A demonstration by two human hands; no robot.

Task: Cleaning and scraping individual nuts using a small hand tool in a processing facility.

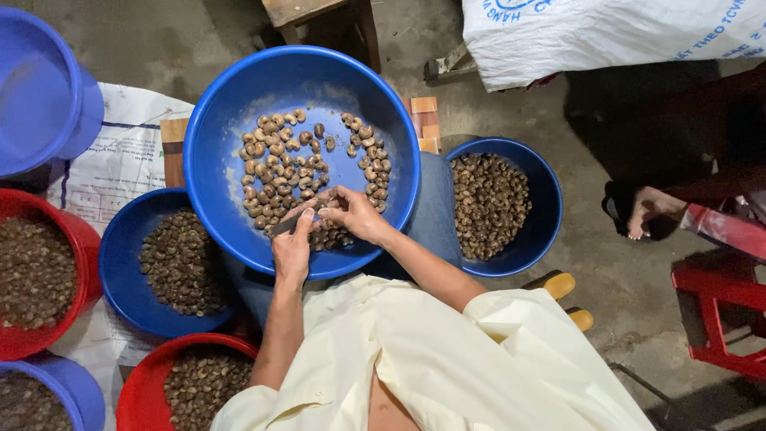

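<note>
Left hand point(292, 249) fingers clamped on small knife point(289, 224), right hand point(357, 214) fingers pinching a cashew point(325, 205), big blue basin point(231, 104) 6 o'clock.

Red stool point(722, 311), white sack point(606, 32)

Soft, even light falls from above onto the large blue basin point(239, 104), whose inner wall carries a pale, diffuse sheen along its upper left curve rather than any hard glare. The cream garment point(447, 359) at the bottom reads brightest, close to washed out. The concrete floor point(590, 263) is dim and mottled, and deep shadow swallows the upper right, under the white sack point(606, 32). Focus holds sharp across the nuts point(279, 160) at centre. Wide-angle distortion bends the tubs at the left edge, notably the pale blue tub point(36, 88), and detail softens toward the corners.
</note>
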